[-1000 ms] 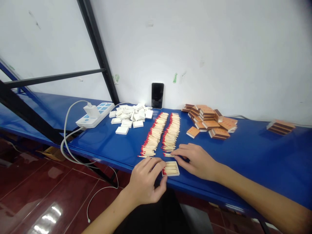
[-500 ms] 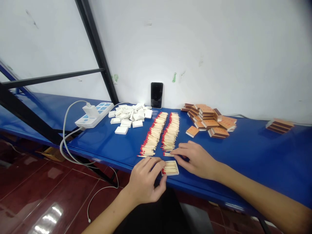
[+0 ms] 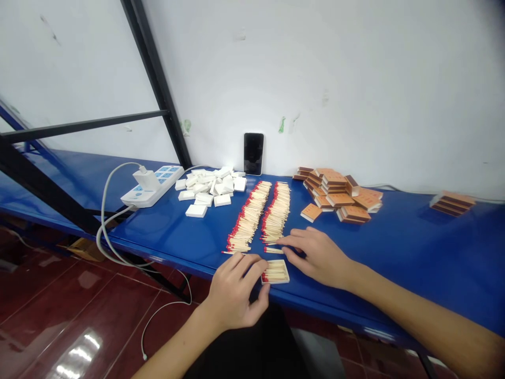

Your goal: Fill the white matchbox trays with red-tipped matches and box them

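Observation:
At the front edge of the blue table lies a small white matchbox tray [image 3: 281, 280], partly filled with red-headed matches [image 3: 276, 270]. My left hand [image 3: 239, 289] grips its left end, fingers on the far side and thumb on the near side. Just beyond the tray, my right hand [image 3: 315, 258] reaches in from the right, thumb and index finger a little apart. Its index fingertip touches the near end of the right row of matches [image 3: 276, 213], and its thumb tip is at a few loose matches [image 3: 273, 250]. A second row of matches [image 3: 249, 218] runs alongside.
White trays [image 3: 213, 184] are heaped at back left, beside a power strip [image 3: 153, 185] with a plugged charger and cable. A phone [image 3: 253, 153] leans on the wall. Orange matchbox sleeves [image 3: 335, 192] are piled right, with a small stack [image 3: 452, 203] farther right. A black frame post [image 3: 158, 79] rises left.
My right hand's index finger has lifted slightly away from the thumb and shifted toward the row, leaving the loose matches at its near end more exposed. My left hand and the tray stay put.

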The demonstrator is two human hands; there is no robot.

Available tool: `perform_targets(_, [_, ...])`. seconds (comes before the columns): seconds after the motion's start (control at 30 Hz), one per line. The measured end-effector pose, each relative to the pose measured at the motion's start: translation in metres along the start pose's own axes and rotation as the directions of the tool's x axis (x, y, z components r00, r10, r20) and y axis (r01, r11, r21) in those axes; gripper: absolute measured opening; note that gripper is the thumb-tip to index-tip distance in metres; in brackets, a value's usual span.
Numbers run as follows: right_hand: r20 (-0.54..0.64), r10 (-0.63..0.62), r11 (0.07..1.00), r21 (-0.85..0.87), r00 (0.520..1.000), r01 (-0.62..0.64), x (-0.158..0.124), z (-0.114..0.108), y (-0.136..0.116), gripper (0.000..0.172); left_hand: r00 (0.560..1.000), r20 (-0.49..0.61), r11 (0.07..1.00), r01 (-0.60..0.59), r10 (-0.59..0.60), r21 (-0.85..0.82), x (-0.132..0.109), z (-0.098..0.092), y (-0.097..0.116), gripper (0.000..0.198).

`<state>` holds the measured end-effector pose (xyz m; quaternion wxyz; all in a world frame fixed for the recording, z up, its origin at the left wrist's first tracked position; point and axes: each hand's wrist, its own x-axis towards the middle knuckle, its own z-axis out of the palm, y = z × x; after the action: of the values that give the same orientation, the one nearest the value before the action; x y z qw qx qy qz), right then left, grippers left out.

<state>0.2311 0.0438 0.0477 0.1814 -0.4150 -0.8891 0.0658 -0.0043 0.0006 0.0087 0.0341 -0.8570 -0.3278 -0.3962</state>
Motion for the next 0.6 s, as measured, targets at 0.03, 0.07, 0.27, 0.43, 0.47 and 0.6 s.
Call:
perform_targets(0.03, [0.001,0.01,1.0,-0.004,1.0,-0.01,0.0002,0.0003,0.0004,0.027,1.0,0.0,1.0,0.001,-0.001,-0.001,0.0002,0.0001,0.0001,0.027])
perform_targets(0.07, [-0.001,0.019,1.0,-0.01,1.0,-0.019,0.0004,0.0006,0.0007,0.027,1.0,0.0,1.0,0.001,-0.001,-0.002,0.0003,0.0002,0.0001,0.027])
perform_targets(0.27, [-0.01,0.054,0.998,-0.025,0.998,-0.054,0.0002,0.0014,0.0013,0.027,1.0,0.002,1.0,0.004,-0.004,-0.003,-0.0004,0.0008,-0.0006,0.028])
perform_targets(0.43, [0.013,0.022,1.0,-0.022,1.0,-0.022,0.0002,0.0,-0.0007,0.028,1.0,0.005,1.0,0.002,-0.002,-0.004,-0.0003,0.0006,0.0,0.028])
perform_targets(0.47, [0.015,0.02,1.0,-0.024,1.0,-0.019,0.0001,-0.0002,-0.0007,0.028,1.0,0.003,1.0,0.002,-0.002,-0.004,-0.0002,0.0005,0.0002,0.027])
perform_targets(0.6, [0.001,0.01,1.0,-0.016,1.0,-0.01,-0.0002,-0.0001,0.0,0.029,1.0,-0.001,1.0,-0.001,0.001,-0.006,-0.0002,0.0003,0.0003,0.028])
